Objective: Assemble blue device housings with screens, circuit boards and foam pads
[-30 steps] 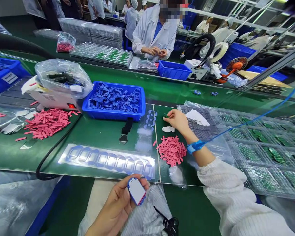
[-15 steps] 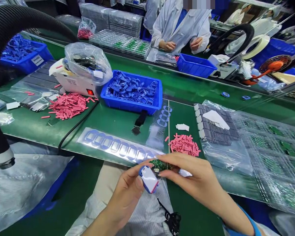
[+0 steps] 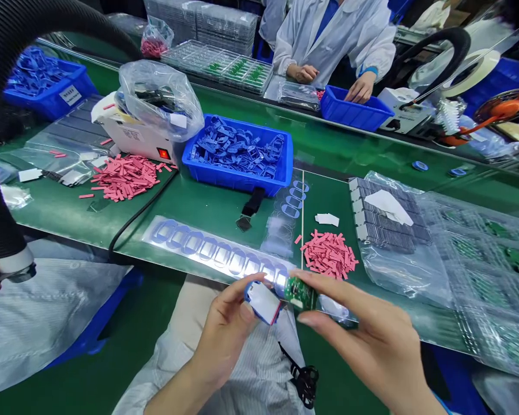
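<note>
Between the thumb and fingers of my left hand (image 3: 227, 328) is a small blue plastic housing with a white face (image 3: 263, 304) and a pink strip along its lower right edge. My right hand (image 3: 363, 328) pinches a green circuit board (image 3: 300, 294) by its edges, close to the right of the housing. A narrow gap seems to separate the two parts, both held above the table's front edge. Just beyond my hands lies a clear sheet of blue oval-ringed stickers (image 3: 207, 249). A pile of pink strips (image 3: 330, 255) is behind my right hand.
A blue bin (image 3: 237, 181) of blue plastic parts stands mid-table. Left of it are a bagged machine (image 3: 134, 132) and more pink strips (image 3: 125, 176). Grey strips on a plastic bag (image 3: 389, 222) and clear trays (image 3: 493, 253) lie right. A black hose (image 3: 0, 144) arches at left; a co-worker sits opposite.
My right hand has drawn the circuit board a little to the right, away from the housing, and turned its face more into view. Across the table, the co-worker's hand has reached into a blue bin.
</note>
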`<state>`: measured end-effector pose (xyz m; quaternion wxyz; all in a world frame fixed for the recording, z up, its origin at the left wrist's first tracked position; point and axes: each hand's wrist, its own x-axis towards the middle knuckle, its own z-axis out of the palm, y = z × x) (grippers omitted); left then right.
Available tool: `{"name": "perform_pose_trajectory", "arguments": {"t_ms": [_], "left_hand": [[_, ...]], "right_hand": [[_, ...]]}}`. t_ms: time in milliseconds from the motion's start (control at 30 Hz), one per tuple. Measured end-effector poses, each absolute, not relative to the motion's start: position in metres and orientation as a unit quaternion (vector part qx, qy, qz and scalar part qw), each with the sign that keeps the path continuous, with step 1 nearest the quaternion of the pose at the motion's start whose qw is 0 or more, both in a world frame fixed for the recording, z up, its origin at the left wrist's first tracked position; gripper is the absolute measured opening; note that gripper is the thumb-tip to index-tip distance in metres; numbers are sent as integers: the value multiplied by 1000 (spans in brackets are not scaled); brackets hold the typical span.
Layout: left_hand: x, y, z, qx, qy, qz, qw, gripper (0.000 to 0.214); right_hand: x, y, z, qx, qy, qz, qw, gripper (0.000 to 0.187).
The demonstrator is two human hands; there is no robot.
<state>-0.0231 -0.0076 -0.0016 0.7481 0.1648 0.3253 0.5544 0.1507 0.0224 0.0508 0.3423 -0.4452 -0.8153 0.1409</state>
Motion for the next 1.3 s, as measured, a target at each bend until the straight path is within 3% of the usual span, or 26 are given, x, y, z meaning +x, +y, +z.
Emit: {"name": "perform_pose_trajectory", "arguments": {"t_ms": [100,467,1300], "left_hand": [[-20,-8,-3,224,330,586,705,29],[-23,-12,-2,338,384,611,604,29],[-25,-11,-8,407,360,629,556,34]], "right_hand": [[146,14,54,-438,-801,195,357,33],[140,15,56,-397,-830,198,338,41],[140,11,53,-375,-848,179,328,30]]}}
